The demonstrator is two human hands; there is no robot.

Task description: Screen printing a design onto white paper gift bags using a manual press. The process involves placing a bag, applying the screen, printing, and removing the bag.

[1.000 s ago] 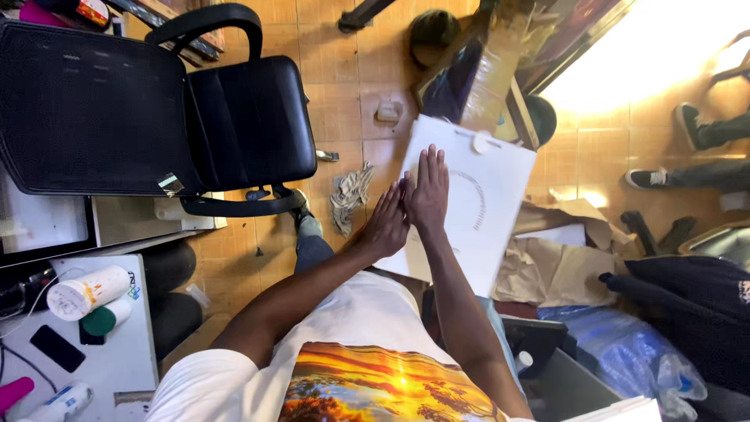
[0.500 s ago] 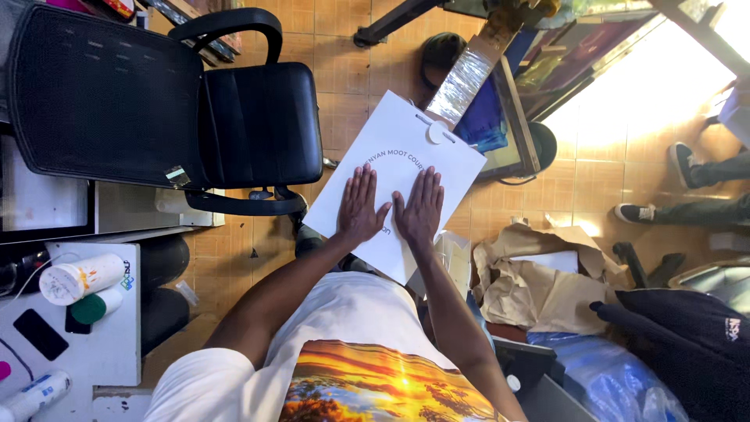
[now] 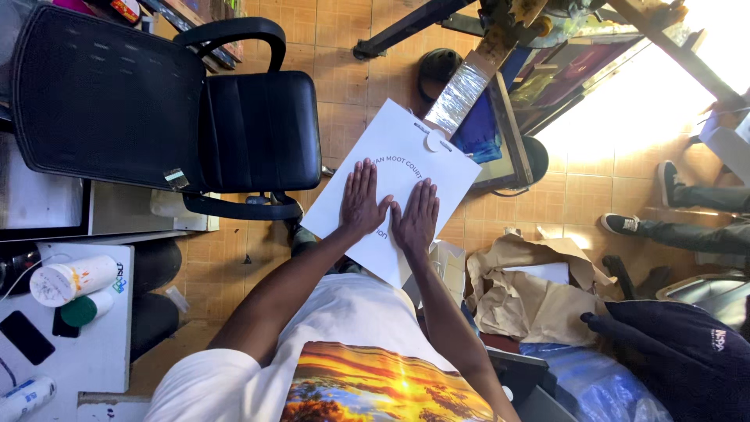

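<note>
A flat white paper bag with a round cut-out at its top edge and a curved line of print lies tilted in front of me, over my lap. Both my palms press flat on its lower half. My left hand rests on the left part with its fingers stretched out. Beside it, almost touching, my right hand lies the same way. Neither hand grips anything. My white shirt with a sunset print fills the bottom of the view.
A black office chair stands at the left. A white desk holds paint-stained cups and a phone. Crumpled brown paper and a dark bag lie at the right. A framed screen leans behind. Another person's legs are at the far right.
The white bag and both hands have shifted left and nearer to me. The palms, held close together a second ago, now lie spread flat side by side on it.
</note>
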